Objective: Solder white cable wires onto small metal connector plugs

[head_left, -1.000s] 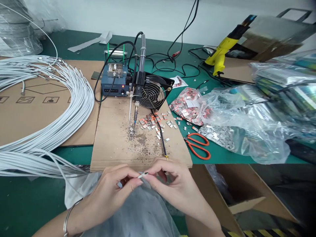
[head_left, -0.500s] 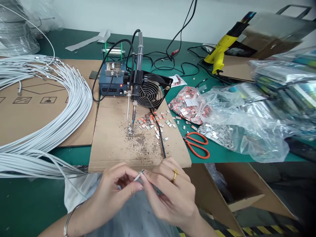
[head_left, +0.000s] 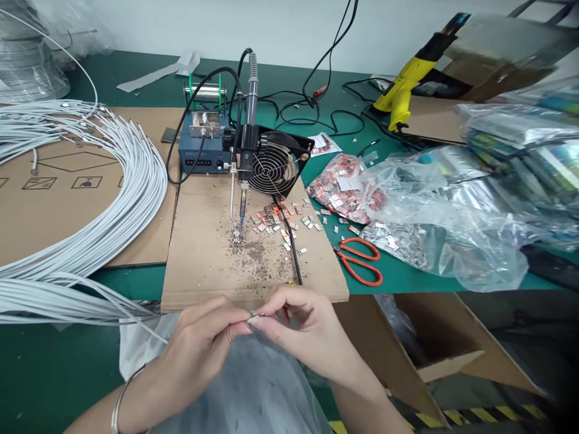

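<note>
Close to my lap, in front of the cardboard's near edge, my left hand (head_left: 199, 340) and my right hand (head_left: 312, 331) meet fingertip to fingertip. Between them shows the short end of a white cable (head_left: 254, 319). My left thumb and forefinger pinch it from one side, while the right thumb and forefinger close on its tip. Fingers hide most of that tip, so its wires are hard to make out. Beyond my hands, a soldering iron (head_left: 248, 150) hangs tip down in a stand over solder crumbs on the cardboard sheet (head_left: 194, 253).
Bundled white cables (head_left: 140, 199) fill the left side. A blue soldering unit (head_left: 199, 154) and a black fan (head_left: 275, 169) stand behind small metal connectors (head_left: 266, 223). Right of these lie orange-handled scissors (head_left: 362, 259), bags of connectors (head_left: 344, 187) and a yellow heat gun (head_left: 407, 84).
My right hand has turned, its ring now mostly hidden behind the fingers. The cable end lies flatter and is more covered by my fingertips. The view has shifted slightly.
</note>
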{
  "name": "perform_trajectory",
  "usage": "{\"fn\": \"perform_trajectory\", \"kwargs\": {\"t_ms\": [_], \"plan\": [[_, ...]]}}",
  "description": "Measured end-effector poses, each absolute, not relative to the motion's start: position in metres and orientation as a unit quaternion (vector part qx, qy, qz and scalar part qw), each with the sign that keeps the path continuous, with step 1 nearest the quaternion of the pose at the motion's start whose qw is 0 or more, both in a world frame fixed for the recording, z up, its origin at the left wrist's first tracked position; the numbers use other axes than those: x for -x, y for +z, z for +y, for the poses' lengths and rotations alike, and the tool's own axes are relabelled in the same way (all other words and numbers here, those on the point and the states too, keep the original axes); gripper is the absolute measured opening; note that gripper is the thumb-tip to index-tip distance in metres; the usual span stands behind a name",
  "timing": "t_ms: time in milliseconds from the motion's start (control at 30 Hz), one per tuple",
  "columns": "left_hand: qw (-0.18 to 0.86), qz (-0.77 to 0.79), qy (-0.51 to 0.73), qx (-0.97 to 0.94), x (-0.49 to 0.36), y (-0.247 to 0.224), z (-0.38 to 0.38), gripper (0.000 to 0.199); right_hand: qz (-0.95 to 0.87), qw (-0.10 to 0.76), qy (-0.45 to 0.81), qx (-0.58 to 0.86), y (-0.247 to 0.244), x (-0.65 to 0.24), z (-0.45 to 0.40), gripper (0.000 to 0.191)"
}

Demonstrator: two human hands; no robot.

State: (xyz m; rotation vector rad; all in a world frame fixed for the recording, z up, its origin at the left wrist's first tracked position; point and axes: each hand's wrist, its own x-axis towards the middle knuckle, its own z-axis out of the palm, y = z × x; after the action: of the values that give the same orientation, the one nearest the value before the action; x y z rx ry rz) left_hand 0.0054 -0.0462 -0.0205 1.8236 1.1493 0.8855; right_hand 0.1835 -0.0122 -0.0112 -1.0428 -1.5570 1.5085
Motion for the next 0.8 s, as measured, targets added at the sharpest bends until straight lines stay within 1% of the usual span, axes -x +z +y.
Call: {"fn": "perform_trajectory", "kwargs": {"t_ms": [67,100,200,233,300,367,400,467,500,533,567,633,667,733,800], "plan": [[0.415,0.462,0.374,-0.688,-0.010,-0.021,-0.046,0.013,-0.529,0.429,0.636,0.362,-0.020,-0.177,-0.016,0.007],[0.444,0.467,0.385,-0.661,-0.013,-0.022,-0.046,0.013,-0.496,0.463,0.652,0.339,-0.024,-0.173,-0.018,0.007],[0.586,0.470,0.402,-0.523,-0.020,-0.022,-0.044,0.027,-0.408,0.543,0.678,0.282,-0.035,-0.158,-0.026,0.012],[0.637,0.463,0.397,-0.472,-0.022,-0.022,-0.044,0.031,-0.386,0.558,0.685,0.266,-0.037,-0.154,-0.027,0.012],[0.710,0.438,0.378,-0.401,-0.021,-0.021,-0.043,0.036,-0.363,0.560,0.705,0.241,-0.039,-0.149,-0.028,0.010],[0.744,0.416,0.360,-0.379,-0.017,-0.018,-0.042,0.035,-0.356,0.558,0.712,0.237,-0.040,-0.152,-0.024,0.004],[0.749,0.412,0.355,-0.378,-0.014,-0.017,-0.042,0.032,-0.351,0.575,0.696,0.249,-0.040,-0.156,-0.022,0.006],[0.737,0.421,0.358,-0.389,-0.008,-0.014,-0.041,0.026,-0.370,0.623,0.616,0.308,-0.039,-0.166,-0.018,0.013],[0.724,0.433,0.356,-0.403,-0.006,-0.014,-0.041,0.024,-0.406,0.628,0.569,0.344,-0.038,-0.171,-0.016,0.013],[0.705,0.447,0.348,-0.426,-0.004,-0.014,-0.041,0.023,-0.458,0.609,0.530,0.372,-0.036,-0.176,-0.015,0.010],[0.679,0.463,0.339,-0.458,-0.002,-0.015,-0.041,0.022,-0.519,0.571,0.505,0.387,-0.034,-0.179,-0.015,0.007],[0.601,0.491,0.330,-0.536,-0.002,-0.016,-0.042,0.019,-0.617,0.475,0.497,0.383,-0.027,-0.182,-0.015,0.016],[0.560,0.500,0.329,-0.573,-0.002,-0.017,-0.042,0.017,-0.643,0.447,0.494,0.378,-0.023,-0.182,-0.015,0.017],[0.485,0.509,0.334,-0.628,-0.003,-0.018,-0.043,0.014,-0.669,0.420,0.476,0.387,-0.016,-0.181,-0.014,0.010],[0.443,0.509,0.325,-0.663,-0.003,-0.018,-0.043,0.013,-0.682,0.398,0.467,0.398,-0.011,-0.181,-0.012,0.006]]}}
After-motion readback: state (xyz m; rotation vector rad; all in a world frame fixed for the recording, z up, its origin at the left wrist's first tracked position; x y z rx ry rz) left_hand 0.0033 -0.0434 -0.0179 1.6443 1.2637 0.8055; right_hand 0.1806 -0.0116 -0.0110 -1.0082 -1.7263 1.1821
